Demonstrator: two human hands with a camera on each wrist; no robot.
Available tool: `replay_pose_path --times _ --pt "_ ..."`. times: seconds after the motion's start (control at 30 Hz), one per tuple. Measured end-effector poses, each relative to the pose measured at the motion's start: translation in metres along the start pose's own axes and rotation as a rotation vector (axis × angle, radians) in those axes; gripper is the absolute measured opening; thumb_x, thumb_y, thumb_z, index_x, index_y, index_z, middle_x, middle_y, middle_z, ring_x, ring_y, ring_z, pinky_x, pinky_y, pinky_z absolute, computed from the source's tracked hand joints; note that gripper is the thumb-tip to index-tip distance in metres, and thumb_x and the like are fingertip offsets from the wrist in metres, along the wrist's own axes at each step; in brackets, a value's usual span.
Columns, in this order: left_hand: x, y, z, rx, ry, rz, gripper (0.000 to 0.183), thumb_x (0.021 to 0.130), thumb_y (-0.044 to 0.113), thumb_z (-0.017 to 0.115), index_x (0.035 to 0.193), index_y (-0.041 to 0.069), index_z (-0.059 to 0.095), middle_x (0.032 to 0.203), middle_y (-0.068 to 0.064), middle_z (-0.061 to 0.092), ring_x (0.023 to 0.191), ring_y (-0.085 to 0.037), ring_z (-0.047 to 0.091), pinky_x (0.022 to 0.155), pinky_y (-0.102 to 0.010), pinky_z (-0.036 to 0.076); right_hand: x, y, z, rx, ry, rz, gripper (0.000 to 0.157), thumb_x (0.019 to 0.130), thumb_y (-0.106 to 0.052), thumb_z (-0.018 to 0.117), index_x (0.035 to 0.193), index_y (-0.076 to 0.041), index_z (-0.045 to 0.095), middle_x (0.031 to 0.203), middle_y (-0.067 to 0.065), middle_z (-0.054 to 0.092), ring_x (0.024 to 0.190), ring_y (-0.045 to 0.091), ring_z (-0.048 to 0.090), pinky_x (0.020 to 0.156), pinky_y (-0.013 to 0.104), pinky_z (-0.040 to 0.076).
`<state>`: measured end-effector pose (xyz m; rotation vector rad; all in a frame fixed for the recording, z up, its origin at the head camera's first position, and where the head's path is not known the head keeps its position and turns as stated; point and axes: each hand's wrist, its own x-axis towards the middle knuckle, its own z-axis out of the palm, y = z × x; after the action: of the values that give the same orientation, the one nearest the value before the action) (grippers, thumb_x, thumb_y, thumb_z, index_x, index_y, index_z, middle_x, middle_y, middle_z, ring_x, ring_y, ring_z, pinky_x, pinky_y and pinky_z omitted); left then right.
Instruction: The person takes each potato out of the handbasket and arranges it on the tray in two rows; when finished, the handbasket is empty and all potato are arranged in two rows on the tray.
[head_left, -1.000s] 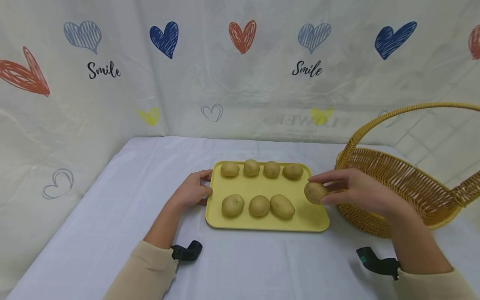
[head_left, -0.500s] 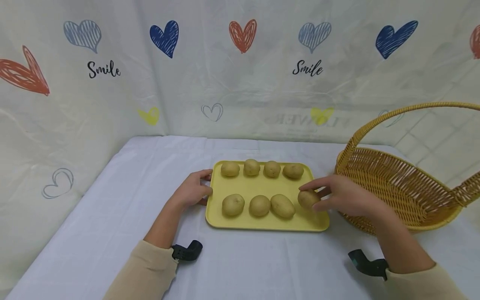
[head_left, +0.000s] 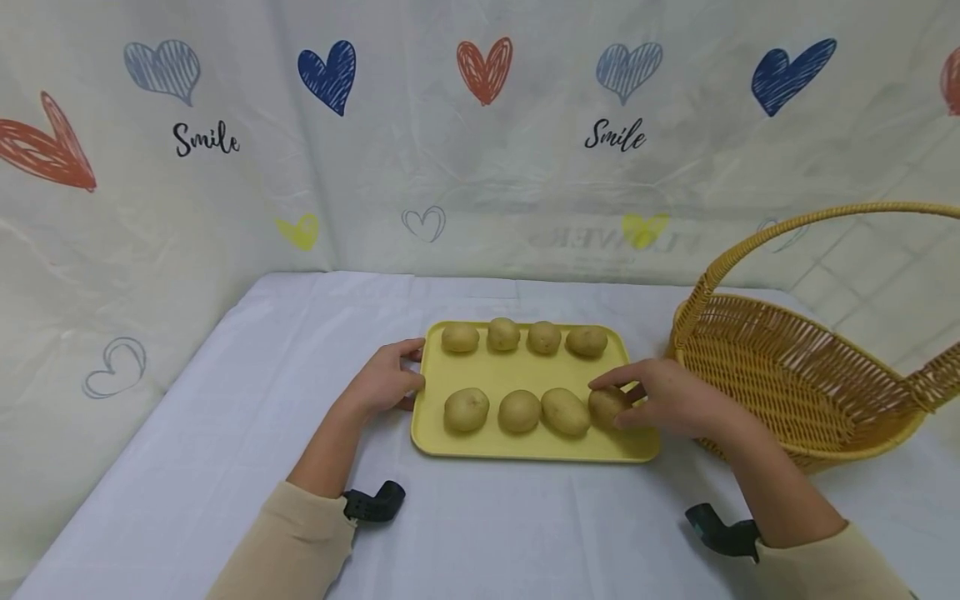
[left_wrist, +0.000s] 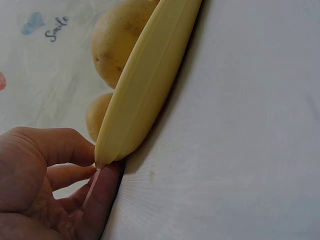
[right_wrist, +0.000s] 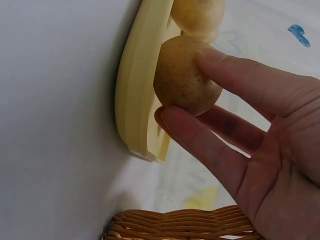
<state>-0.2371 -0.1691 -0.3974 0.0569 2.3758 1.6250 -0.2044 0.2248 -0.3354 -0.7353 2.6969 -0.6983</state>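
A yellow tray (head_left: 525, 450) lies on the white-covered table with two rows of potatoes on it. My left hand (head_left: 381, 379) grips its left end; in the left wrist view the thumb meets the rim and a finger (left_wrist: 102, 192) lies under the edge. Over the tray's right side, my right hand (head_left: 667, 398) holds a round potato (head_left: 604, 406) between thumb and fingers. That potato is beside an oval potato (head_left: 566, 412) at the right of the front row. In the right wrist view the held potato (right_wrist: 182, 75) is low over the tray, close to its surface.
To the right stands a wicker basket (head_left: 780, 367) with a tall arched handle (head_left: 817, 218), close to the right forearm. Behind the table hangs a white curtain (head_left: 525, 167) printed with hearts and words.
My right hand has carried the potato left and down from the tray's right edge to beside the oval potato. The left hand has stayed at the tray's left end.
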Motion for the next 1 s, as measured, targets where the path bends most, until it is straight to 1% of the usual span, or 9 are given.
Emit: replay_pose_path --times 0.27,0.37,0.43,0.53,0.67,0.8,0.9,1.0 --pt "-0.0006 -0.0013 0.0001 0.008 0.002 0.0 0.082 0.082 -0.006 0.053 0.161 0.004 0.033 0.147 -0.017 0.046 0.096 -0.02 0.063 0.071 -0.034 0.064 0.002 -0.0012 0.0013 0.008 -0.018 0.001 0.046 0.086 -0.018 0.079 0.132 -0.016 0.072 0.131 0.008 0.07 0.108 0.029 0.068 0.077 0.03 0.054" --pt "-0.0009 -0.0011 0.0006 0.004 0.001 0.001 0.082 0.082 -0.006 0.054 0.161 0.004 0.033 0.147 -0.017 0.046 0.097 -0.021 0.063 0.071 -0.034 0.064 0.0021 -0.0004 0.002 0.0 -0.014 -0.001 0.048 0.085 -0.018 0.079 0.133 -0.016 0.071 0.133 0.009 0.069 0.111 0.033 0.067 0.081 0.034 0.054" --pt "-0.001 -0.0011 0.0008 0.003 -0.002 0.004 0.081 0.083 -0.006 0.054 0.161 0.004 0.033 0.147 -0.017 0.046 0.097 -0.021 0.064 0.071 -0.035 0.064 0.0015 -0.0004 0.0021 -0.002 -0.01 0.009 0.048 0.085 -0.019 0.079 0.133 -0.017 0.071 0.134 0.008 0.069 0.114 0.035 0.066 0.084 0.036 0.054" --pt "-0.0009 -0.0011 0.0011 0.001 -0.004 0.005 0.081 0.083 -0.006 0.054 0.161 0.004 0.034 0.147 -0.017 0.046 0.098 -0.021 0.064 0.072 -0.035 0.064 0.0006 0.0002 0.0022 -0.013 -0.005 0.0 0.049 0.086 -0.021 0.079 0.134 -0.016 0.07 0.136 0.01 0.067 0.118 0.038 0.065 0.087 0.041 0.056" --pt "0.0005 -0.0012 0.0015 0.0 -0.007 0.006 0.082 0.082 -0.005 0.054 0.161 0.005 0.034 0.147 -0.016 0.046 0.098 -0.021 0.064 0.072 -0.035 0.064 -0.0005 0.0 0.002 -0.036 0.011 -0.012 0.05 0.087 -0.023 0.079 0.136 -0.014 0.068 0.136 0.012 0.066 0.119 0.036 0.063 0.09 0.044 0.055" --pt "0.0022 -0.0012 0.0018 0.003 -0.001 0.002 0.082 0.082 -0.005 0.055 0.161 0.005 0.034 0.146 -0.016 0.046 0.097 -0.021 0.063 0.071 -0.035 0.064 -0.001 0.0 0.002 -0.056 0.026 -0.022 0.051 0.088 -0.025 0.079 0.136 -0.014 0.068 0.135 0.011 0.066 0.117 0.032 0.062 0.091 0.044 0.054" --pt "0.0026 -0.0011 0.0017 0.004 0.001 -0.003 0.082 0.082 -0.006 0.055 0.161 0.005 0.035 0.146 -0.016 0.046 0.096 -0.021 0.063 0.07 -0.035 0.064 -0.0016 -0.0002 0.0023 -0.052 0.029 -0.02 0.05 0.088 -0.026 0.079 0.136 -0.014 0.068 0.135 0.011 0.066 0.117 0.032 0.062 0.09 0.043 0.054" --pt "0.0024 -0.0013 0.0017 0.002 -0.001 -0.006 0.082 0.082 -0.006 0.055 0.161 0.006 0.035 0.146 -0.016 0.046 0.095 -0.021 0.063 0.07 -0.035 0.064 -0.0024 -0.0009 0.0028 -0.033 0.029 -0.014 0.049 0.089 -0.026 0.079 0.135 -0.015 0.068 0.136 0.013 0.065 0.119 0.033 0.062 0.091 0.045 0.056"
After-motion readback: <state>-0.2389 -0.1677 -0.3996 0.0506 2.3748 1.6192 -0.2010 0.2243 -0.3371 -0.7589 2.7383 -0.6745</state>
